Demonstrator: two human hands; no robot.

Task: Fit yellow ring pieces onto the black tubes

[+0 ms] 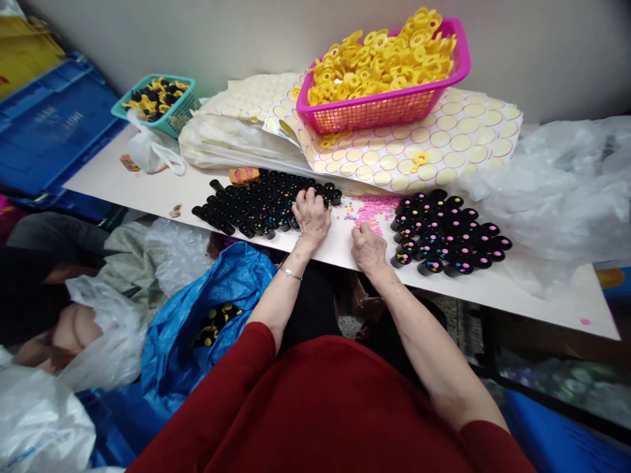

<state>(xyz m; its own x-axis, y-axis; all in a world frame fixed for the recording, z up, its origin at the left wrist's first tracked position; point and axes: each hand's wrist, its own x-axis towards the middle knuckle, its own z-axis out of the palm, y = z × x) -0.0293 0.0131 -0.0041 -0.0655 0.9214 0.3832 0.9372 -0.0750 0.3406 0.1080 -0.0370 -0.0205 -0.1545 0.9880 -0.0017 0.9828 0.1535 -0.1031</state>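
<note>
My left hand (313, 215) rests at the right end of a dense group of small black cylinders (256, 200). Its fingers are bent around one of them, mostly hidden by the hand. My right hand (369, 248) is closed at the near edge of a scatter of small pink pieces (377, 209), with a few blue and yellow ones among them. Whatever its fingertips pinch is hidden. To the right stands a second group of black cylinders (446, 233), many showing pink, yellow or blue pieces at their open tops.
Behind sits a pink basket (369, 119) of yellow ring-shaped parts on sheets printed with circles (473, 128). A green basket (182, 118) stands far left. Clear plastic bags (557, 197) cover the table's right. A blue sack (197, 309) holding black-and-yellow parts lies below left, near a person's arm (73, 332).
</note>
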